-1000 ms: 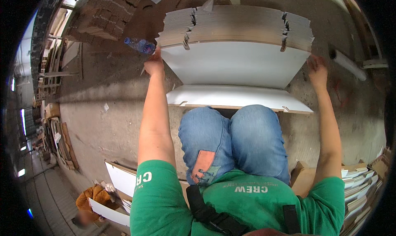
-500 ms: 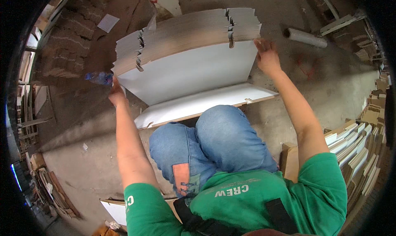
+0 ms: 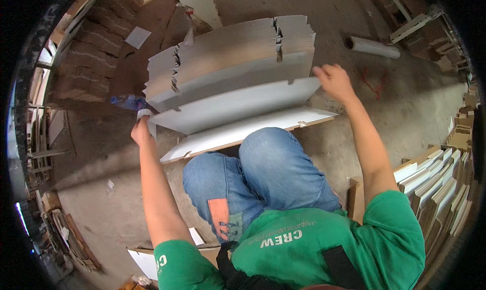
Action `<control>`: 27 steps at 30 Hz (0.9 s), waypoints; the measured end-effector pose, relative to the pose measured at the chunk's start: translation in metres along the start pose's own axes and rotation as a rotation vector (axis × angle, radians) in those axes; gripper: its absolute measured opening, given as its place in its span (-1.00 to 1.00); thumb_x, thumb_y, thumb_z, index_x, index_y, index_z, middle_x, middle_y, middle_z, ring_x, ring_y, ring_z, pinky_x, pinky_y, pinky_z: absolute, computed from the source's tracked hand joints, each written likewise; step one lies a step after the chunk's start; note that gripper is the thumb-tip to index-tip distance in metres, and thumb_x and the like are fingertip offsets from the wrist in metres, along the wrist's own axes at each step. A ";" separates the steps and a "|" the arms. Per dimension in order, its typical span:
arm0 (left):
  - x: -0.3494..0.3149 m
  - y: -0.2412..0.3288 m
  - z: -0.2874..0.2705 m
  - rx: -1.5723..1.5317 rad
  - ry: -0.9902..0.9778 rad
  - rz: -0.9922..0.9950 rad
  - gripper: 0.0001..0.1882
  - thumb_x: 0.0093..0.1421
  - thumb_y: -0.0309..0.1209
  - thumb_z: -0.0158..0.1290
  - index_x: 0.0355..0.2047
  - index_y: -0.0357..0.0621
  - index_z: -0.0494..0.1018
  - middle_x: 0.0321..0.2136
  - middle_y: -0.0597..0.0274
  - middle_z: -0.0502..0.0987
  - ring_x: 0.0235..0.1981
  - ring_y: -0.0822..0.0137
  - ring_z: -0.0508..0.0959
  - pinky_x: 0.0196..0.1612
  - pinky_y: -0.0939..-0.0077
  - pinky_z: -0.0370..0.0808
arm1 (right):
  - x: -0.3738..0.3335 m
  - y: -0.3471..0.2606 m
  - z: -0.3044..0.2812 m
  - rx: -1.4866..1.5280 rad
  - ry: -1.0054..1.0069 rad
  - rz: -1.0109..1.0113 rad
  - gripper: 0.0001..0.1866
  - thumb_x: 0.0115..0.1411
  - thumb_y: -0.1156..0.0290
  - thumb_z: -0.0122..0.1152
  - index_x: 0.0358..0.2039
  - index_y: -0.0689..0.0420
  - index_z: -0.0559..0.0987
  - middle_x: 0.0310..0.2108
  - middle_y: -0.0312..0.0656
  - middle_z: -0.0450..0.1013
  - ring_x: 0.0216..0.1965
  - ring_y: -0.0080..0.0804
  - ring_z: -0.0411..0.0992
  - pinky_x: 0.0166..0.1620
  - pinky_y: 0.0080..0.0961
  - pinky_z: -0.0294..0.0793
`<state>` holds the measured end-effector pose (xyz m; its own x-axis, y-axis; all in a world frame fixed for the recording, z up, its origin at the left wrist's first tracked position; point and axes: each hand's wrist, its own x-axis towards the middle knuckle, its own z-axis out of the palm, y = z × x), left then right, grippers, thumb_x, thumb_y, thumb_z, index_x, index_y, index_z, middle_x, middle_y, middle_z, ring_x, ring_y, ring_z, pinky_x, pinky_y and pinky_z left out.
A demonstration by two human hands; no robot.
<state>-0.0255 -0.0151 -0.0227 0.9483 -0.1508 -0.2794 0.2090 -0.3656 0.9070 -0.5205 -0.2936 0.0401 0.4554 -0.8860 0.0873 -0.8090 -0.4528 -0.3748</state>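
Note:
A white cardboard sheet (image 3: 238,106) with small notches in its upper edge leans toward me, apart from the stack behind it. My right hand (image 3: 335,82) pinches its upper right corner. At its left end my left hand (image 3: 142,130) is closed on the edge, its fingertips partly hidden, with a small white piece beside them. Behind stands a thick stack of notched cardboard sheets (image 3: 230,49), brown and white at their edges. Nearer my knees, another white sheet (image 3: 243,130) lies low and slanted, with brown board under its front edge.
A clear plastic bottle with blue on it (image 3: 126,102) lies left of the stack. At the far right lies a pale roll of film (image 3: 374,48). Many white boards (image 3: 435,183) stand packed at my right, and brown cardboard piles (image 3: 83,62) rise at the far left.
The front sheet has come away from the stack and tilted down toward me. Both hands have moved nearer with it, leaving a gap behind the sheet.

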 end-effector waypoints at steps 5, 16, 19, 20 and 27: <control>-0.075 0.019 -0.031 -0.009 -0.077 0.442 -0.66 -0.07 -0.48 0.13 -0.23 -0.33 0.46 -0.25 0.10 0.50 -0.20 0.34 0.46 -0.08 0.51 0.33 | -0.018 0.029 -0.020 0.439 0.161 0.299 -0.51 0.15 0.00 -0.08 -0.58 0.21 0.50 -0.66 -0.19 0.41 -0.53 -0.42 0.37 -0.39 -0.48 0.33; -0.286 0.128 -0.016 -0.185 -0.574 0.588 -0.58 -0.11 -0.61 0.16 -0.16 -0.26 0.42 -0.26 0.18 0.47 -0.28 0.45 0.46 -0.20 0.62 0.42 | -0.055 -0.149 -0.067 1.049 -0.050 -0.558 -0.85 0.02 0.52 0.16 -0.33 0.19 0.51 -0.39 -0.28 0.45 -0.40 -0.60 0.38 -0.31 -0.63 0.37; -0.307 0.138 -0.027 -0.184 -0.531 0.565 -0.64 -0.10 -0.60 0.17 -0.22 -0.26 0.46 -0.30 0.21 0.49 -0.30 0.46 0.46 -0.22 0.62 0.42 | -0.062 -0.183 -0.091 0.958 0.073 -0.788 -0.85 -0.03 0.54 0.17 -0.37 0.18 0.51 -0.42 -0.22 0.44 -0.39 -0.43 0.39 -0.33 -0.56 0.39; -0.311 0.142 -0.026 -0.190 -0.539 0.573 -0.66 -0.10 -0.60 0.17 -0.23 -0.26 0.46 -0.31 0.23 0.49 -0.31 0.47 0.46 -0.23 0.63 0.42 | -0.059 -0.189 -0.097 0.879 0.148 -0.874 -0.84 -0.05 0.55 0.17 -0.38 0.17 0.51 -0.42 -0.21 0.43 -0.38 -0.38 0.38 -0.34 -0.54 0.39; -0.327 0.147 -0.011 -0.086 -0.617 0.642 -0.70 -0.05 -0.60 0.12 -0.23 -0.27 0.46 -0.33 0.28 0.50 -0.32 0.54 0.45 -0.25 0.68 0.39 | -0.063 -0.218 -0.095 0.499 0.317 -1.172 -0.87 -0.15 0.49 0.09 -0.49 0.14 0.47 -0.47 -0.19 0.38 -0.36 -0.29 0.36 -0.34 -0.44 0.43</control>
<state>-0.3023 -0.0097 0.2057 0.5966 -0.7789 0.1933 -0.2770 0.0262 0.9605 -0.4078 -0.1487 0.2040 0.6275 -0.0105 0.7785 0.2591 -0.9401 -0.2215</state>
